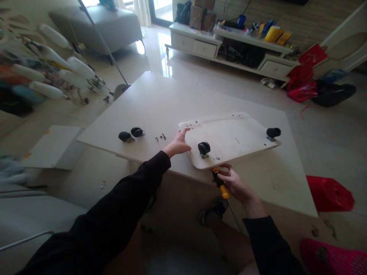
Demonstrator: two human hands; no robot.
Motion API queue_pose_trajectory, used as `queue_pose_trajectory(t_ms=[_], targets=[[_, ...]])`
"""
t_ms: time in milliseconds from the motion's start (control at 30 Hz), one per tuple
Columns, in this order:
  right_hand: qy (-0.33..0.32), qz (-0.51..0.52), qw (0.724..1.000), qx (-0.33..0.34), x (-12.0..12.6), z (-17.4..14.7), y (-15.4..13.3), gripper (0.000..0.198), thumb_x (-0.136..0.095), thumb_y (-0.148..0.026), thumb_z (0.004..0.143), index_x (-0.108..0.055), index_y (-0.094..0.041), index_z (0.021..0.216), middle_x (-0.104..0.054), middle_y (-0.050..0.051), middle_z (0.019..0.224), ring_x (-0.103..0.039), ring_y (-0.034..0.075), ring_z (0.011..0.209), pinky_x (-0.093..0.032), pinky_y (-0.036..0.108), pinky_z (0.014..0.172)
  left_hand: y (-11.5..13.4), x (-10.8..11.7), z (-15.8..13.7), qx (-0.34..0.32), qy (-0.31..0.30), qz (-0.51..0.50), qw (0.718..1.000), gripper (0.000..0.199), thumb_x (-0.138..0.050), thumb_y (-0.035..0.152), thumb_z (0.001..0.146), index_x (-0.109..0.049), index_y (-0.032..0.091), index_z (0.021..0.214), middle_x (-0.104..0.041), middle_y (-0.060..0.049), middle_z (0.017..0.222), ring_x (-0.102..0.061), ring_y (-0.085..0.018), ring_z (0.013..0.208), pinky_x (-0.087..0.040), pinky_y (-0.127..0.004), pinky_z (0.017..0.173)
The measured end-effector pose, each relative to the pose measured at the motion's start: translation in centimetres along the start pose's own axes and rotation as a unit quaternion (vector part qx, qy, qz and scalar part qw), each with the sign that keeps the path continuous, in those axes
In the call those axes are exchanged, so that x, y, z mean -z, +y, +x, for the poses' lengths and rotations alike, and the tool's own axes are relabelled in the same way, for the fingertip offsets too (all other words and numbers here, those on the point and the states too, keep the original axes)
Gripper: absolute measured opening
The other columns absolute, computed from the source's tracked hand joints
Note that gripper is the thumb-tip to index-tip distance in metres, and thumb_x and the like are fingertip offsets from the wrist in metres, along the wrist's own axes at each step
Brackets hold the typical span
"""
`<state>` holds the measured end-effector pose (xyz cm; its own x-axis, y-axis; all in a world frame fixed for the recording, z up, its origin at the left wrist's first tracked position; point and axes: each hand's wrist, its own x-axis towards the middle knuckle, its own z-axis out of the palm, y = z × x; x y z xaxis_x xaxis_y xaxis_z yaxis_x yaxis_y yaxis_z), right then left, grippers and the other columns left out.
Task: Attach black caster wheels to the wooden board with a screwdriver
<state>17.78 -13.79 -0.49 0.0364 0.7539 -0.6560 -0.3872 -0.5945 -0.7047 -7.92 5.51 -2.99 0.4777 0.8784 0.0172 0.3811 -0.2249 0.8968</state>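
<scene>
A white board (220,133) with rounded corners lies over the table, its near edge close to the table's front edge. My left hand (179,143) grips the board's left edge; some of its fingers are hidden. One black caster wheel (204,148) stands on the board's near left corner, and another caster (273,132) is at the right corner. Small metal screws (216,158) lie beside the nearer caster. Just below the board's front edge, my right hand (231,182) is closed around the black and yellow handle of a screwdriver (223,187), whose shaft points down toward me.
Two loose casters (131,134) and several screws (161,137) rest on the left of the white table (155,95). A red stool (329,194) stands by the table's right side. Behind are a cluttered TV cabinet (195,46) and a grey ottoman (97,30).
</scene>
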Motion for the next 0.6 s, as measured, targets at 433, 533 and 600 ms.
queue_pose_trajectory(t_ms=[433, 533, 600], targets=[[0.099, 0.075, 0.877, 0.465, -2.4, -1.6, -9.9, 0.051, -0.102, -0.044, 0.064, -0.079, -0.026, 0.106, -0.08, -0.003, 0.097, -0.079, 0.012, 0.09, -0.068, 0.028, 0.089, 4.0, -1.0, -1.4, -0.134, -0.116, -0.052, 0.983, 0.063, -0.072, 0.009, 0.074, -0.07, 0.019, 0.136, -0.073, -0.013, 0.135, -0.067, -0.029, 0.13, -0.049, -0.051, 0.12], [0.164, 0.097, 0.821, 0.538, -3.6, -0.8, -10.4, 0.048, -0.101, -0.036, 0.066, -0.078, -0.027, 0.107, -0.079, -0.003, 0.103, -0.08, 0.016, 0.096, -0.069, 0.037, 0.093, 3.9, -1.0, -1.4, -0.127, -0.101, -0.037, 0.986, 0.05, -0.073, 0.012, 0.077, -0.073, 0.018, 0.127, -0.075, -0.011, 0.125, -0.069, -0.027, 0.12, -0.053, -0.047, 0.112], [0.197, 0.07, 0.805, 0.554, -4.5, -0.4, -10.2, 0.049, -0.099, -0.035, 0.067, -0.077, -0.028, 0.111, -0.078, -0.002, 0.112, -0.08, 0.019, 0.099, -0.07, 0.04, 0.088, 4.0, -0.8, -1.4, -0.123, -0.1, -0.033, 0.987, 0.042, -0.075, 0.014, 0.079, -0.074, 0.018, 0.121, -0.075, -0.01, 0.119, -0.07, -0.026, 0.115, -0.055, -0.046, 0.108]])
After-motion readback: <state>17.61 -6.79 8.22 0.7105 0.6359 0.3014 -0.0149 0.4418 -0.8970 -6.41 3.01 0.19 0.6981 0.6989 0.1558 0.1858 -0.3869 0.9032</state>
